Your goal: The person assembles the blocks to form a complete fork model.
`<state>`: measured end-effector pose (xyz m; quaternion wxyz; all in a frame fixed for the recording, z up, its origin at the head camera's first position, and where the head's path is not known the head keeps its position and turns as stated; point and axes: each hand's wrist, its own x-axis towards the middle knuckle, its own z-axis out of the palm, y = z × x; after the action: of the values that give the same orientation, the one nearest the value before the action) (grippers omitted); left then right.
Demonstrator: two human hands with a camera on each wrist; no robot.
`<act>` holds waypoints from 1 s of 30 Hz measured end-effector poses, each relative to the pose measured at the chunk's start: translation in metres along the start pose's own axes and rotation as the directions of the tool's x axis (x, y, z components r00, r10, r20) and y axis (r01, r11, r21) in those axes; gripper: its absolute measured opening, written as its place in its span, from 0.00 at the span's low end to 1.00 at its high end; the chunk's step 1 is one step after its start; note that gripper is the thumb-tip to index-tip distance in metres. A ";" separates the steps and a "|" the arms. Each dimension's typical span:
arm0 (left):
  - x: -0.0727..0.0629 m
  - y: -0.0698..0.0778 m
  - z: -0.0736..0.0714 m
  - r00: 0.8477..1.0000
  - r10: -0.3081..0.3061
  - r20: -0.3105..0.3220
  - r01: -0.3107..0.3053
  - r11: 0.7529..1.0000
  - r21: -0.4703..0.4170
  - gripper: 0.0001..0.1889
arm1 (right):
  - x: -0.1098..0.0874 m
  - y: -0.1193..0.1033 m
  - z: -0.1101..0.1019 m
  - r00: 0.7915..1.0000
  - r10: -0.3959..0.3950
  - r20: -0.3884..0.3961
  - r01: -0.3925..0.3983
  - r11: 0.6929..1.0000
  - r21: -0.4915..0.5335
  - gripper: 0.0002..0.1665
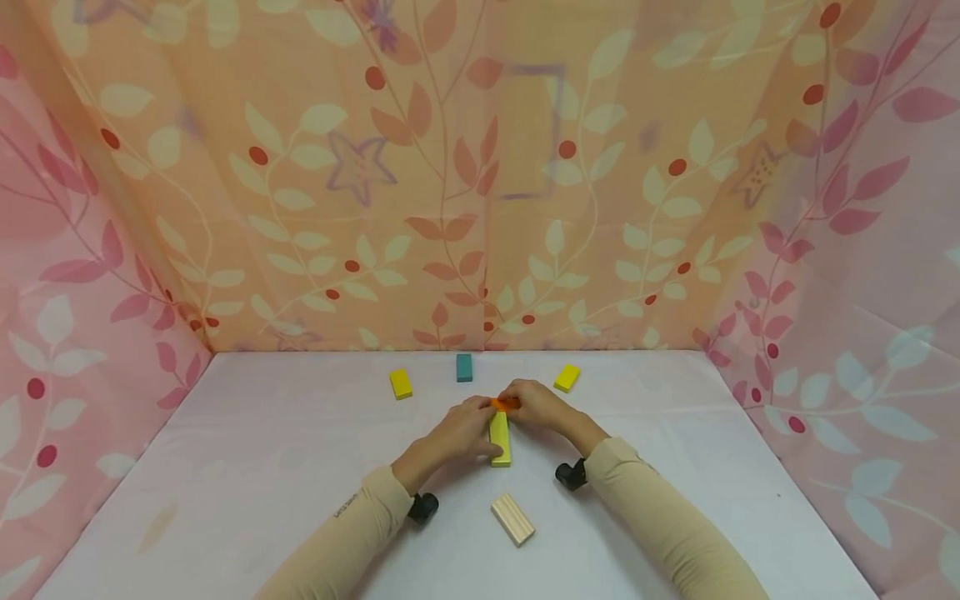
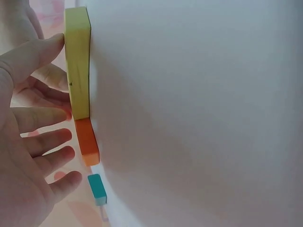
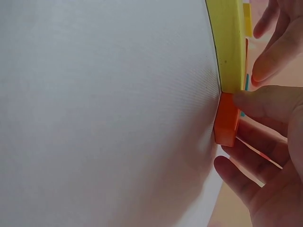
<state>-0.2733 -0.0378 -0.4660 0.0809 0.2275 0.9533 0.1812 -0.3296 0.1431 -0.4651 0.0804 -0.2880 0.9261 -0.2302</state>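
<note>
A long yellow-green block (image 1: 500, 439) lies on the white cloth, pointing away from me. Across its far end sits an orange block (image 1: 505, 404), end to side with it in the right wrist view. My right hand (image 1: 542, 406) pinches the orange block, thumb at the corner where the two meet and fingers behind. Along the yellow-green block's left side is my left hand (image 1: 459, 431), its thumb (image 2: 53, 47) touching near the close end. The other left fingers (image 2: 52, 142) stretch loosely toward the orange block.
Beyond the hands lie a yellow block (image 1: 401, 384), a teal block (image 1: 464, 367) and another yellow block (image 1: 567, 377). Nearer to me is a plain wooden block (image 1: 513, 520) with grooves. Patterned curtains (image 1: 450, 208) enclose the table at the back and sides.
</note>
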 end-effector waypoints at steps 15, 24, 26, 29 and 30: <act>0.000 0.000 -0.006 0.999 -0.015 0.036 0.015 1.000 0.009 0.40 | -0.006 0.000 -0.004 0.999 0.039 -0.030 -0.038 0.999 0.017 0.17; 0.000 0.000 -0.007 0.998 -0.025 0.059 0.024 1.000 0.020 0.41 | -0.016 -0.003 -0.012 0.991 0.125 -0.056 -0.122 0.990 0.068 0.17; 0.000 0.000 -0.007 0.998 -0.024 0.064 0.024 1.000 0.012 0.41 | -0.018 -0.003 -0.014 0.992 0.109 -0.061 -0.104 0.992 0.075 0.17; 0.000 0.000 -0.007 0.997 -0.024 0.068 0.024 1.000 0.002 0.41 | -0.023 -0.002 -0.016 0.995 0.067 -0.074 -0.062 0.996 0.058 0.16; 0.001 0.000 -0.007 0.997 -0.024 0.069 0.025 1.000 0.000 0.41 | -0.025 -0.001 -0.017 0.996 0.055 -0.077 -0.051 0.997 0.053 0.17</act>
<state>-0.2754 -0.0393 -0.4595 0.1161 0.2219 0.9526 0.1729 -0.3133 0.1626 -0.4494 0.0577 -0.2519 0.9296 -0.2627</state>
